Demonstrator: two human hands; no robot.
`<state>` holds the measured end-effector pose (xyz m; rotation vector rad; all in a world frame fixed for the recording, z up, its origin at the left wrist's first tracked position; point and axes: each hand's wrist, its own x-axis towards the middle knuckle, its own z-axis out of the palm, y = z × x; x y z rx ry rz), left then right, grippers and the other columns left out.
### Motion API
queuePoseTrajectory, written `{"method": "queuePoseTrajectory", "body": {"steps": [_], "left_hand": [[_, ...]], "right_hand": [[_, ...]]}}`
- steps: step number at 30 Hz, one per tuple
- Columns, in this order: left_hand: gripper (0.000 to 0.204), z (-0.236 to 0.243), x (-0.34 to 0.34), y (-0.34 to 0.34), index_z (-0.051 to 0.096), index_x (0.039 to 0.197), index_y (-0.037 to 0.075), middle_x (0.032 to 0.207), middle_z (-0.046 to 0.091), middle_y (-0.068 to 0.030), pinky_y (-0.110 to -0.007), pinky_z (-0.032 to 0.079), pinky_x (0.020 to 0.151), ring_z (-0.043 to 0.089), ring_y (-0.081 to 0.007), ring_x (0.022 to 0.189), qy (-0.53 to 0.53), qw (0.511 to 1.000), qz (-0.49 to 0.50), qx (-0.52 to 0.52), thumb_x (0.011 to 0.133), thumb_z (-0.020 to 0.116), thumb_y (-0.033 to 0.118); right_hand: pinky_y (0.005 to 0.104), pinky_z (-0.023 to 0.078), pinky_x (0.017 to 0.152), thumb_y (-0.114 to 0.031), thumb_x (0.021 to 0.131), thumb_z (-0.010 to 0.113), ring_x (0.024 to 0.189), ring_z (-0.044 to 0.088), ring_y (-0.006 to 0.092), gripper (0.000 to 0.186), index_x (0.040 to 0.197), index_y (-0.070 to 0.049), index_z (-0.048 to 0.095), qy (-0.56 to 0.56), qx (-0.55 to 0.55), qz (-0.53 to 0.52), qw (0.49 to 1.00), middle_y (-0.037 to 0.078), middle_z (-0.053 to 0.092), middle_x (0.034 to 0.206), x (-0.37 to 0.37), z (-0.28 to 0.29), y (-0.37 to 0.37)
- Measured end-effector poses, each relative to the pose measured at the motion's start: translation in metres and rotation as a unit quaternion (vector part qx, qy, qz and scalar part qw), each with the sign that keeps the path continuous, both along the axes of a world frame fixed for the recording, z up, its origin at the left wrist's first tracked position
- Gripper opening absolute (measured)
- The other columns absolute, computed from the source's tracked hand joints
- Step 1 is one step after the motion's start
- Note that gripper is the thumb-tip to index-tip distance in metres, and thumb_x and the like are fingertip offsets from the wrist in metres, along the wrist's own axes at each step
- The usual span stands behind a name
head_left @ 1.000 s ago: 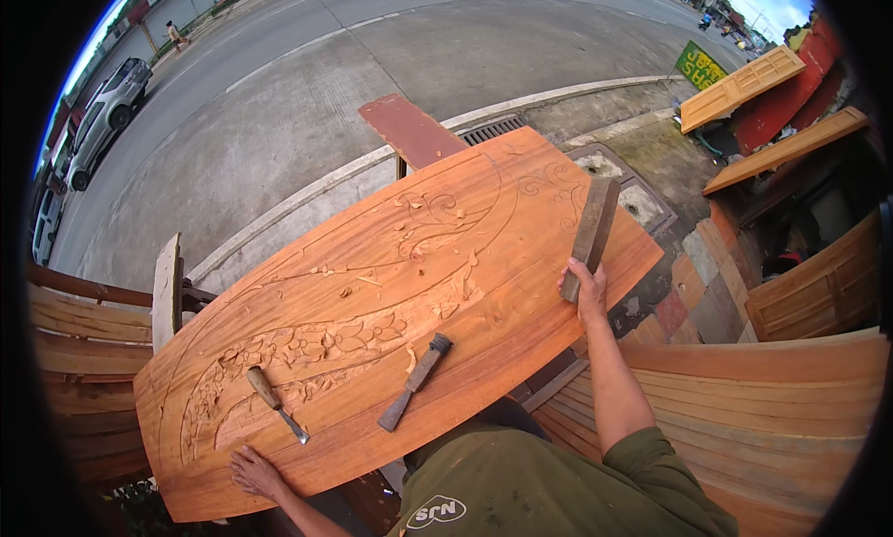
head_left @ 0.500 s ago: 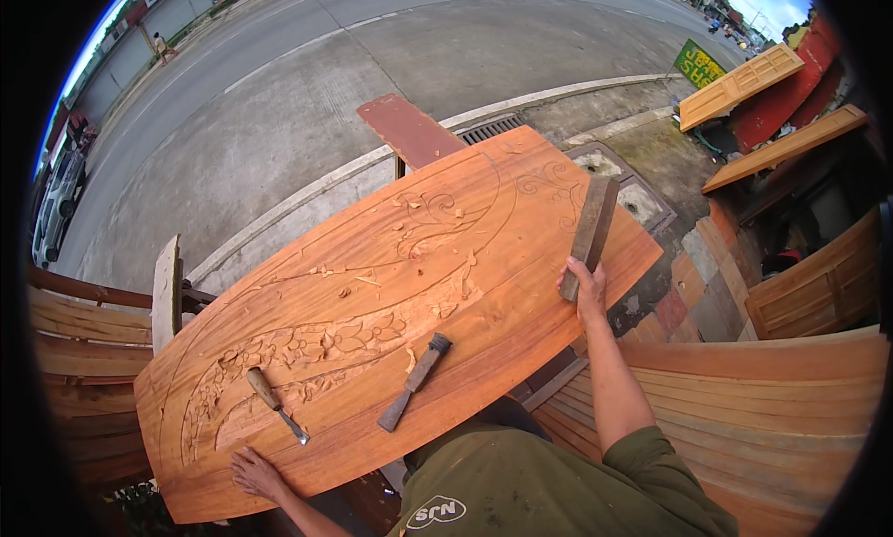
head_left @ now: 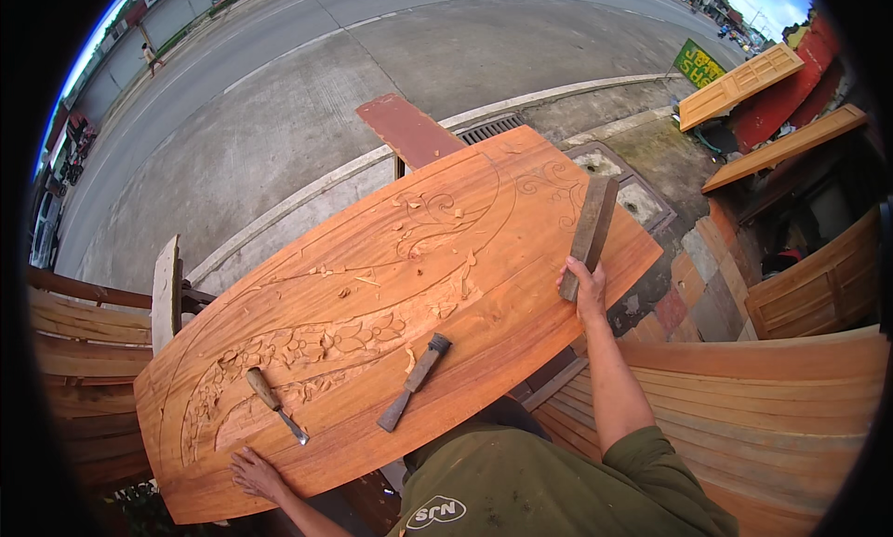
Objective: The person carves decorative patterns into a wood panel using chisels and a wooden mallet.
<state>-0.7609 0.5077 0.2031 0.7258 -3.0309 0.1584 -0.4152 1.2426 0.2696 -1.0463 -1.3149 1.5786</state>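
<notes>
A broad reddish wooden panel (head_left: 502,337) with carved flowers and drawn scrolls lies in front of me. My left hand (head_left: 258,474) rests flat on its near left part, fingers spread and holding nothing. At the right end, my right hand (head_left: 586,288) is wrapped round the lower end of a dark, squared wooden block (head_left: 593,222), which lies along the panel. A chisel with a wooden handle (head_left: 264,388) lies on the carving near my left hand. Another chisel, with a wide flat blade and a dark-capped handle (head_left: 421,374), lies near the panel's close edge.
Wood chips (head_left: 367,280) are scattered over the carving. A brown-red board (head_left: 409,132) juts out behind the panel. Stacked planks (head_left: 93,379) stand left, with more boards (head_left: 735,388) at right. Paneled doors (head_left: 744,86) lean at far right. Beyond lies a road, where a person (head_left: 150,59) walks.
My hands, the block and both chisels stay where they were. Across the road the walking person has moved left, and the vehicle at the far left has shifted.
</notes>
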Motion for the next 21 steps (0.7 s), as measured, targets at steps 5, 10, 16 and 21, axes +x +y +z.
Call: {"method": "queuePoseTrajectory", "body": {"steps": [5, 10, 16, 21], "left_hand": [[0.081, 0.0012, 0.0012, 0.0036, 0.040, 0.174, 0.022, 0.183, 0.031, -0.0136, -0.070, 0.024, 0.130, 0.028, -0.0501, 0.165, -0.001, 1.000, -0.001, 0.001, 0.113, 0.029, 0.074], [0.082, 0.0011, 0.0001, -0.0008, 0.039, 0.175, 0.022, 0.183, 0.031, -0.0135, -0.070, 0.025, 0.130, 0.028, -0.0500, 0.165, -0.006, 1.000, -0.001, -0.011, 0.113, 0.029, 0.075], [0.081, 0.0017, 0.0013, 0.0034, 0.039, 0.174, 0.022, 0.183, 0.031, -0.0131, -0.070, 0.025, 0.130, 0.029, -0.0502, 0.164, -0.006, 1.000, -0.004, -0.010, 0.113, 0.028, 0.075], [0.082, 0.0008, -0.0003, 0.0009, 0.039, 0.175, 0.022, 0.183, 0.031, -0.0127, -0.070, 0.025, 0.129, 0.029, -0.0499, 0.164, -0.006, 1.000, 0.000, -0.014, 0.113, 0.028, 0.075]], "right_hand": [[0.0342, 0.057, 0.065, -0.034, 0.096, 0.080, 0.071, 0.069, 0.0180, 0.044, 0.120, -0.005, 0.059, -0.003, -0.001, -0.001, 1.000, 0.006, 0.065, 0.091, 0.0014, 0.0012, -0.0006], [0.0343, 0.057, 0.065, -0.034, 0.096, 0.080, 0.072, 0.069, 0.0180, 0.043, 0.121, -0.005, 0.059, 0.001, -0.001, 0.002, 1.000, 0.007, 0.065, 0.091, -0.0001, 0.0006, -0.0007], [0.0342, 0.057, 0.065, -0.032, 0.096, 0.080, 0.071, 0.069, 0.0180, 0.042, 0.120, -0.005, 0.059, 0.008, -0.001, 0.004, 1.000, 0.007, 0.065, 0.090, 0.0019, -0.0006, 0.0007], [0.0341, 0.057, 0.064, -0.032, 0.096, 0.080, 0.071, 0.069, 0.0181, 0.042, 0.120, -0.005, 0.059, 0.008, -0.004, 0.002, 1.000, 0.007, 0.065, 0.090, 0.0009, -0.0006, -0.0003]]}}
